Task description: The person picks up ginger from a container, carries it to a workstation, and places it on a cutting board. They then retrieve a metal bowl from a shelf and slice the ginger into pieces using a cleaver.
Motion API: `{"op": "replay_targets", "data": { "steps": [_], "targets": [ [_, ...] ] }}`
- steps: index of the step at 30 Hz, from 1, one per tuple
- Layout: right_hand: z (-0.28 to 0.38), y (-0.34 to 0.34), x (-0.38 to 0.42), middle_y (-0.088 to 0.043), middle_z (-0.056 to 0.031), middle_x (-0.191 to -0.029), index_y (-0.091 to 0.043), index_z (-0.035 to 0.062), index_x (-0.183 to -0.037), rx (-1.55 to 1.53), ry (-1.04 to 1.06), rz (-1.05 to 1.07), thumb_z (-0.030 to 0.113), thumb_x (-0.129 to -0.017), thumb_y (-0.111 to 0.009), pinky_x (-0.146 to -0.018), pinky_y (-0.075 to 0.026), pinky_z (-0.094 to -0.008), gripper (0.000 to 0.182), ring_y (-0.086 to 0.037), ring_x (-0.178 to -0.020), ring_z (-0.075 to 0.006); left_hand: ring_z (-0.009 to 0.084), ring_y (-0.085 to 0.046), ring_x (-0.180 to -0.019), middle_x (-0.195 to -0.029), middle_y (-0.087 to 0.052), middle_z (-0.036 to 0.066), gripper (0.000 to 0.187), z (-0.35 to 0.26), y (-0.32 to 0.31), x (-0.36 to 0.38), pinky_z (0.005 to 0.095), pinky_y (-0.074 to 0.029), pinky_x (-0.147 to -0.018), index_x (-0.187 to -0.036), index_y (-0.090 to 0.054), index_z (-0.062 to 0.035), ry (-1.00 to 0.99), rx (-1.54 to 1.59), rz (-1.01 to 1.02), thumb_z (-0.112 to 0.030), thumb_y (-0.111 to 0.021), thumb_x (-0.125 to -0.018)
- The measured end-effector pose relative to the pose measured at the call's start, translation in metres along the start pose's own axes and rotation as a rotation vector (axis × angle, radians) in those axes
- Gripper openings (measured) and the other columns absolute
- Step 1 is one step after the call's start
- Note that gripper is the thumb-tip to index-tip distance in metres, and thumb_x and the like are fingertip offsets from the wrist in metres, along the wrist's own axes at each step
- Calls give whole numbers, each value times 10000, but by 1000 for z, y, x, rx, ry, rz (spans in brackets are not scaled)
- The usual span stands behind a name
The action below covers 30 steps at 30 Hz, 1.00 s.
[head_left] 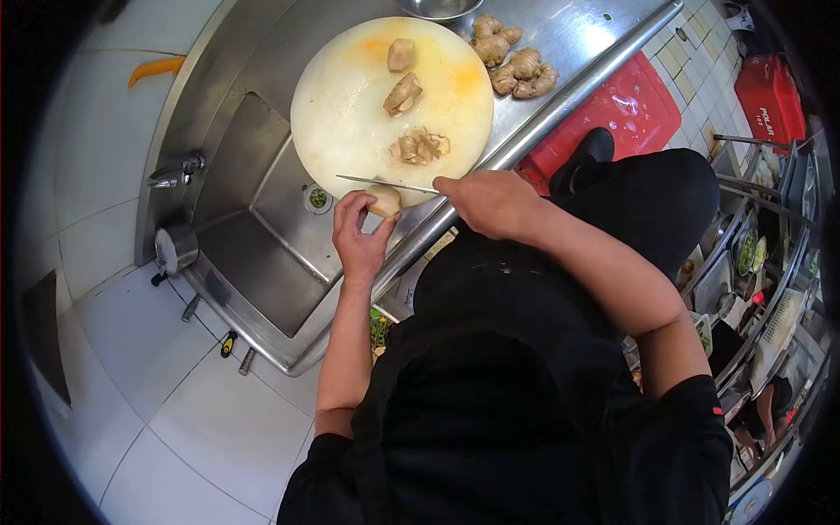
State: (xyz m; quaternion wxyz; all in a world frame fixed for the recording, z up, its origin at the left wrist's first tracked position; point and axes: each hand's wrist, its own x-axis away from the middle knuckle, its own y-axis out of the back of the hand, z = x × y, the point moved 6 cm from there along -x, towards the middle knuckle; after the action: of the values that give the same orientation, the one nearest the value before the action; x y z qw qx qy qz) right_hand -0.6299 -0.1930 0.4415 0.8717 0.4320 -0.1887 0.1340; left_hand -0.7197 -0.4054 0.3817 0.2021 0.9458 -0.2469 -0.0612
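A pale, peeled piece of ginger (383,202) is gripped between the thumb and fingers of my left hand (359,234), over the near edge of the round cutting board (337,114). My right hand (490,203) is wrapped round the handle of a knife (389,184). Its blade reaches left across the top of the ginger; whether it touches cannot be told. On the board lie a small heap of peelings (419,147), a partly peeled ginger piece (402,94) and a peeled piece (402,54).
Unpeeled ginger roots (525,73) lie on the steel counter right of the board, near a metal bowl (440,7). Left is a sink (236,166) with a tap (175,172). A red plastic surface (634,109) and a crowded rack (752,254) are at right.
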Motion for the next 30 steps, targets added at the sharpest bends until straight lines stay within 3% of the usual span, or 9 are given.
{"op": "replay_targets", "data": {
  "steps": [4, 8, 13, 22, 30],
  "targets": [
    [-8, -4, -1, -704, -215, -928, -564, 83, -1228, -72, -5, -37, 148, -985, -509, -788, -536, -557, 257, -692, -904, -431, 238, -631, -1170, -1260, -589, 120, 464, 2, 5, 4, 358, -569, -984, -1137, -632, -28, -15, -26, -58, -25, -885, -748],
    [-13, -2, 23, -700, -212, -918, -567, 77, -1207, -111, -66, -110, 149, -985, -509, -775, -537, -546, 241, -686, -894, -427, 256, -650, -1114, -1215, -618, 130, 477, -8, 9, -3, 361, -581, -903, -1137, -634, -30, -77, -157, -72, -104, -898, -747],
    [-1, 1, 60, -668, -205, -919, -561, 106, -1208, -28, -41, -158, 160, -977, -548, -698, -531, -549, 238, -682, -808, -434, 248, -679, -914, -1083, -660, 123, 490, -28, 7, -16, 361, -571, -790, -1142, -653, 2, 37, -370, -29, -214, -882, -766],
    [6, -2, 63, -647, -178, -893, -557, 113, -1213, 55, -17, -121, 143, -965, -531, -668, -563, -517, 252, -712, -780, -380, 236, -693, -860, -1067, -660, 125, 507, -34, 8, -22, 365, -573, -789, -1172, -675, -9, 98, -488, -15, -231, -888, -769],
    [2, -12, 48, -665, -204, -887, -549, 84, -1202, -5, -15, -105, 133, -973, -514, -704, -551, -532, 237, -702, -819, -403, 237, -692, -855, -1044, -651, 113, 495, -32, 7, -26, 359, -574, -785, -1140, -678, -26, 166, -461, -31, -238, -906, -756]
  ]
}}
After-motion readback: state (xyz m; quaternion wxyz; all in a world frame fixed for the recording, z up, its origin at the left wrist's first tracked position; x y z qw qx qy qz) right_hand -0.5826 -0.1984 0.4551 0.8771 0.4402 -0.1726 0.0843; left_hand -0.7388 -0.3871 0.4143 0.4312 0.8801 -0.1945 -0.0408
